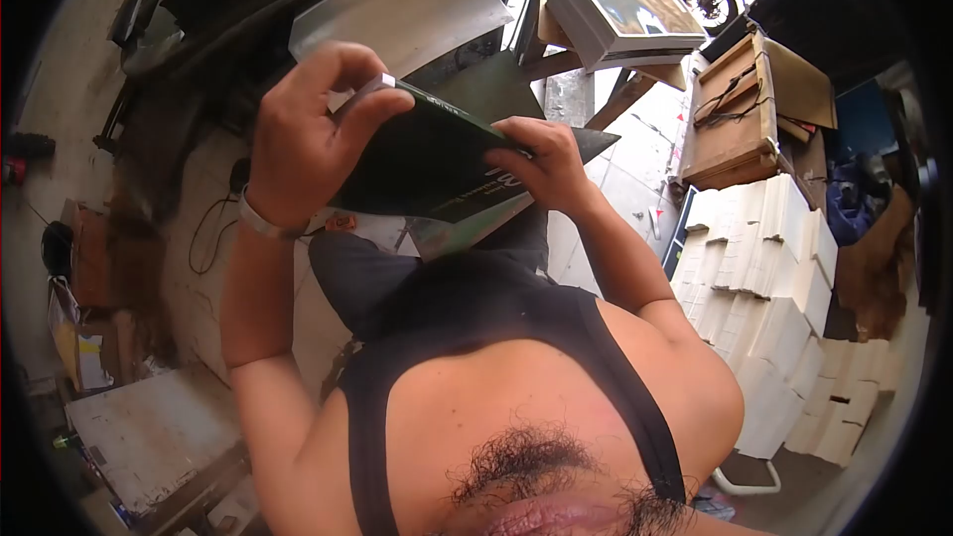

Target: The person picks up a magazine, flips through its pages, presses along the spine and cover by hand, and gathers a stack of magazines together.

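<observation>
A dark green book or cover [407,164] with pale lettering is held up at a slant in front of my body. At its upper left corner my left hand [316,129] pinches a small white piece [385,84] against the edge between thumb and fingers. My right hand [543,159] grips the upper right part of the same cover, thumb on the near face and fingers over the edge. Greenish sheets [475,226] show below and behind the cover, near my lap. The far side of the cover is hidden.
A stack of large printed sheets [635,15] stands at the upper right, beside a wooden crate [730,109] with black cords. White block-like stacks [749,268] fill the right. A metal sheet [407,10] is ahead, and a worn box [154,432] sits lower left.
</observation>
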The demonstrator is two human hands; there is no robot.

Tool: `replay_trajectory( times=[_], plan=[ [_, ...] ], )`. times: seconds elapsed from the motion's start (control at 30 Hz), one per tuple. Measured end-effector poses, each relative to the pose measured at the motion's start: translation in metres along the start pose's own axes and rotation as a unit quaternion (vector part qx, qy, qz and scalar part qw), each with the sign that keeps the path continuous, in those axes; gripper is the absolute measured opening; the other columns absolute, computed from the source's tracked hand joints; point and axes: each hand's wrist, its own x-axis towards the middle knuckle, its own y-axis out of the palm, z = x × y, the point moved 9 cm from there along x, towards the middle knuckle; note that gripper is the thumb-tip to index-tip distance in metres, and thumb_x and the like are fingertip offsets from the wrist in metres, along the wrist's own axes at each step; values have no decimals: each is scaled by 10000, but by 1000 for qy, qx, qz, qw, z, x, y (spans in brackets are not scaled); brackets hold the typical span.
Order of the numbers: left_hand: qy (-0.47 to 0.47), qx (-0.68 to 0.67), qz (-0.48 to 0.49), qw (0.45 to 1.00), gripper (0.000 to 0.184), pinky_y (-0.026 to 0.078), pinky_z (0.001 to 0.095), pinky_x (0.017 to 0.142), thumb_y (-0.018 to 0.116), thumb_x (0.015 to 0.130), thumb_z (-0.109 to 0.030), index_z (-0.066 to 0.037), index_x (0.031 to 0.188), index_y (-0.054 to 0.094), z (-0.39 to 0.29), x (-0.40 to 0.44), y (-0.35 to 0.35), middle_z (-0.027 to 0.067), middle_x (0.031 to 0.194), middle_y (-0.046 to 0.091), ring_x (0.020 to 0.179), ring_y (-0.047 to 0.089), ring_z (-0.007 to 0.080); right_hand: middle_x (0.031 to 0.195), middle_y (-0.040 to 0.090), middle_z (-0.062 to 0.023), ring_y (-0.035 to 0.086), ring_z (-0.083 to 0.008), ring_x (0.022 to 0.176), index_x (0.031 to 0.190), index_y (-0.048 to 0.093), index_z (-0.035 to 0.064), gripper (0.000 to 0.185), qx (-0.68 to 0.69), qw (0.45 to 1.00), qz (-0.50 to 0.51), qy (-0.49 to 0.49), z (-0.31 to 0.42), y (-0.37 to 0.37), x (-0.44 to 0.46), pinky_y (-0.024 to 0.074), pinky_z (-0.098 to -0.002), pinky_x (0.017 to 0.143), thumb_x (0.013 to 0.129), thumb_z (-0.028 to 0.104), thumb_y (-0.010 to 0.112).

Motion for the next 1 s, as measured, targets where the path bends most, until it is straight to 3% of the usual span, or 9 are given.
replay_trajectory(
  times=[0.17, 0.23, 0.3, 0.43, 0.53, 0.67, 0.77, 0.9, 1.0],
  plan=[
    [89, -55, -158, 982, 463, 487, 374, 966, 720, 968, -421, -1, 1140, 629, -14, -18, -42, 106, 1112, 662, 1065, 637, 241, 885, 734, -69, 689, -161, 790, 1045, 707, -8, 160, 11, 987, -134, 88, -30, -66, -10, 539, -319, 714, 910, 63, 753],
    [46, -214, -95, 971, 457, 497, 339, 907, 774, 919, -401, 6, 1083, 648, -23, -24, -41, 134, 1066, 671, 1008, 650, 250, 937, 733, -43, 669, -119, 876, 1069, 707, -28, 172, 136, 941, -310, 32, -40, -120, -12, 543, -298, 731, 935, 74, 742],
    [43, -349, -31, 936, 464, 511, 328, 853, 726, 942, -458, -15, 1061, 658, -49, -28, -39, 117, 979, 669, 952, 641, 238, 1064, 716, -104, 676, -192, 936, 1171, 669, -45, 259, 128, 858, -497, 14, -56, -187, -13, 570, -330, 796, 967, 113, 701],
    [168, -498, 49, 849, 298, 513, 300, 744, 680, 1001, -373, -83, 941, 712, -112, -10, -30, 102, 948, 695, 835, 626, 185, 1256, 635, -200, 672, -355, 1065, 1345, 532, -57, 416, 200, 812, -547, -22, -48, -280, 53, 619, -498, 883, 1009, 174, 612],
    [189, -566, 91, 798, 302, 504, 296, 733, 695, 988, -380, -81, 941, 707, -134, -11, -17, 97, 943, 682, 823, 617, 179, 1251, 647, -213, 700, -394, 1045, 1330, 550, -41, 376, 286, 829, -478, -37, -110, -336, 93, 613, -500, 904, 1010, 153, 587],
    [189, -610, 118, 761, 311, 492, 291, 718, 715, 971, -389, -79, 941, 699, -146, -14, -2, 90, 936, 665, 808, 604, 172, 1175, 685, -186, 716, -328, 992, 1264, 586, -72, 337, 294, 762, -567, 107, -284, -383, 59, 600, -475, 901, 998, 129, 636],
    [183, -626, 127, 747, 320, 483, 287, 707, 730, 958, -395, -78, 941, 693, -148, -16, 2, 84, 931, 652, 796, 595, 166, 1161, 689, -171, 702, -285, 961, 1188, 622, -90, 324, 151, 641, -667, 350, -354, -351, -21, 583, -446, 822, 940, 96, 715],
    [174, -634, 137, 741, 335, 470, 281, 692, 750, 941, -404, -76, 941, 686, -151, -20, 9, 77, 925, 634, 781, 583, 159, 1089, 714, -163, 694, -252, 913, 1099, 684, -65, 297, 144, 644, -674, 333, -400, -355, -38, 565, -423, 754, 875, 86, 807],
    [164, -641, 137, 737, 347, 461, 277, 681, 765, 928, -411, -74, 941, 680, -151, -21, 10, 72, 920, 621, 769, 574, 153, 1057, 702, -145, 683, -260, 863, 1019, 675, -30, 174, 215, 607, -678, 355, -382, -338, -30, 558, -428, 732, 867, 29, 733]
  ],
)
